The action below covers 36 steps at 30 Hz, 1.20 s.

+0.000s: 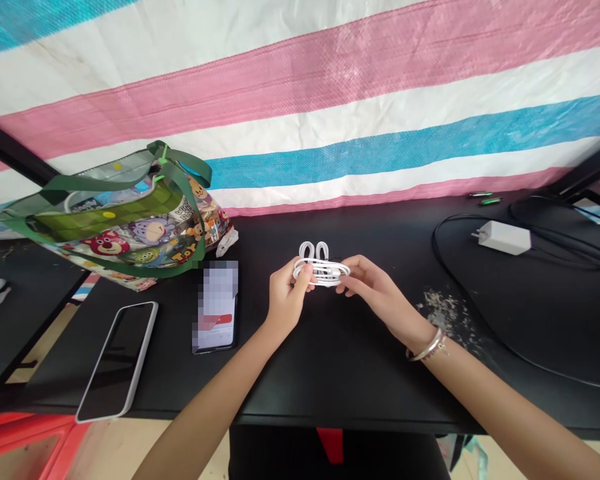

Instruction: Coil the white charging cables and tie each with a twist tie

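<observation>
Fingers point(306, 268) on white cable point(325, 272), apparently coiled, both sides

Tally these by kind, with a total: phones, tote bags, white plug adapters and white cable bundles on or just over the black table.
Phones: 2 (dark-screened phone, lit phone)
Tote bag: 1
White plug adapter: 1
White cable bundle: 1
Total: 5

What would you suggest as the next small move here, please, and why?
Probably fold the two small loops of the coiled, thin white cable in against its bundle: they stick out on the far side, while the left hand pinches one end and the right hand holds the other.
</observation>
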Tool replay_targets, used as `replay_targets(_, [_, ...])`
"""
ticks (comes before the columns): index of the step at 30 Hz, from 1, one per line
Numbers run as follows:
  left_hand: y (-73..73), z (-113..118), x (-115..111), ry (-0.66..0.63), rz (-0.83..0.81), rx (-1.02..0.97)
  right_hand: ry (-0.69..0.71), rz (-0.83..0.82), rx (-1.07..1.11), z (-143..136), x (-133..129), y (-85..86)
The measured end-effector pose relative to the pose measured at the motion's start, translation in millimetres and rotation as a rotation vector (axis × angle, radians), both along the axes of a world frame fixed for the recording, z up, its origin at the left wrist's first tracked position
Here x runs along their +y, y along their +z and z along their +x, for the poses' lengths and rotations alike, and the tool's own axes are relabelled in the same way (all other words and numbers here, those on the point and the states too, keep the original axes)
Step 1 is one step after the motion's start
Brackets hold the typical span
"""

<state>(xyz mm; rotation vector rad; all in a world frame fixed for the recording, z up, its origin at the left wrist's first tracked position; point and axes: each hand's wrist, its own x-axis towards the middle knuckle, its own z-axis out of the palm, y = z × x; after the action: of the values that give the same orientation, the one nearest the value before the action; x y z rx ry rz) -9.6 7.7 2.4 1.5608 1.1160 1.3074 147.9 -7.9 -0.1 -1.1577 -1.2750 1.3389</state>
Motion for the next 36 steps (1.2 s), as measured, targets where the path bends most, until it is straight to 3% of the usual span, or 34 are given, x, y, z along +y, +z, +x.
replay_targets(36, [-2.6,0.1,2.8,-0.031,-0.077,-0.018,-0.079,0.068,0.075,1.7,2.6,-2.9])
